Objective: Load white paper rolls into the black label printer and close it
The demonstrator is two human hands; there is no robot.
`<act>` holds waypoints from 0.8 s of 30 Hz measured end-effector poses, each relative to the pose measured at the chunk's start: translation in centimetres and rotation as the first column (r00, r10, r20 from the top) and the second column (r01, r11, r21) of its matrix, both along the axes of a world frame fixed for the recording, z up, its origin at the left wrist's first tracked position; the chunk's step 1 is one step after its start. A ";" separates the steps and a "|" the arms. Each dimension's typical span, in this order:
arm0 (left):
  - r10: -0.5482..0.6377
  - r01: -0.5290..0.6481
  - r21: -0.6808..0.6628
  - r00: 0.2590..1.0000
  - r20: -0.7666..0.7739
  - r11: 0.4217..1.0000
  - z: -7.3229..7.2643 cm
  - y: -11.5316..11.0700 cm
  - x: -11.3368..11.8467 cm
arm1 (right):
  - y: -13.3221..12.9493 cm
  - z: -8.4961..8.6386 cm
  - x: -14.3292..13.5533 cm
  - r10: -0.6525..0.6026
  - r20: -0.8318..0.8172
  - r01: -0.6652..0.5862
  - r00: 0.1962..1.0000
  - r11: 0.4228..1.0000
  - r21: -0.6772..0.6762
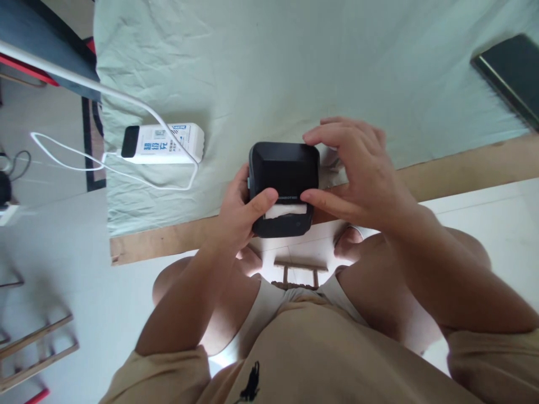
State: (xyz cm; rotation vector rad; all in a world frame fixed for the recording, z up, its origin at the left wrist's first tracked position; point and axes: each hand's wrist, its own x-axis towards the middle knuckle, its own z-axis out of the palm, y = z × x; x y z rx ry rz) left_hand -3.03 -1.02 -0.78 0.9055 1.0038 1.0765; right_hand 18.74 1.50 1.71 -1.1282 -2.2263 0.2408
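Observation:
A small black label printer (286, 174) with rounded corners is held over the table's near edge. White paper (286, 210) with a torn edge shows in the slot near its lower end. My left hand (242, 210) grips the printer's left side, thumb on top and the other fingers around the side. At the right side is my right hand (357, 168), its fingers spread apart and raised. The tip of that thumb reaches the printer's right edge by the slot; whether it presses there I cannot tell.
A white power bank (162, 144) with a black end and a white cable (147, 109) lies left on the pale green cloth (261, 67). A dark flat phone-like object (511, 78) is at the far right. A wooden edge (168, 238) borders the table, and a wooden stool (37, 353) stands lower left.

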 end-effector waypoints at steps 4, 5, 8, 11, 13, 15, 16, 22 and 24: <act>0.035 -0.035 -0.045 0.999 0.003 0.998 0.1 0.4 0.2 | -0.1 0.0 -0.2 0.034 0.007 -0.033 0.999 0.998 -0.048; 0.040 -0.039 -0.046 0.999 0.012 0.998 0.1 0.4 0.2 | -0.1 0.0 -0.1 0.036 0.009 -0.035 0.999 0.998 -0.057; 0.044 -0.043 -0.018 0.998 0.034 0.999 0.2 0.3 0.3 | -0.3 0.0 0.0 0.009 0.025 -0.006 1.000 0.995 -0.104; 0.038 -0.039 0.014 0.998 0.039 0.999 0.2 0.1 0.3 | -0.6 0.0 -0.3 -0.040 0.023 0.043 0.999 0.990 -0.138; 0.046 -0.047 0.022 0.998 0.046 0.999 0.2 0.0 0.4 | -0.8 0.2 -0.7 -0.052 0.014 0.053 0.999 0.989 -0.135; 0.062 -0.063 0.014 0.997 0.052 0.998 0.2 0.1 0.5 | -0.7 0.5 -0.7 -0.032 -0.023 0.030 0.999 0.994 -0.102; 0.068 -0.068 0.002 0.996 0.051 0.998 0.2 0.1 0.5 | -0.3 0.7 -0.4 -0.007 -0.060 0.003 0.998 0.997 -0.072; 0.065 -0.061 -0.048 0.994 0.086 0.997 0.3 0.2 0.6 | 5.8 0.1 9.5 -0.175 -0.337 0.285 0.925 0.906 0.313; 0.073 -0.068 -0.062 0.993 0.087 0.996 0.4 0.3 0.6 | 8.4 -1.2 15.3 -0.445 -0.265 0.513 0.855 0.799 0.314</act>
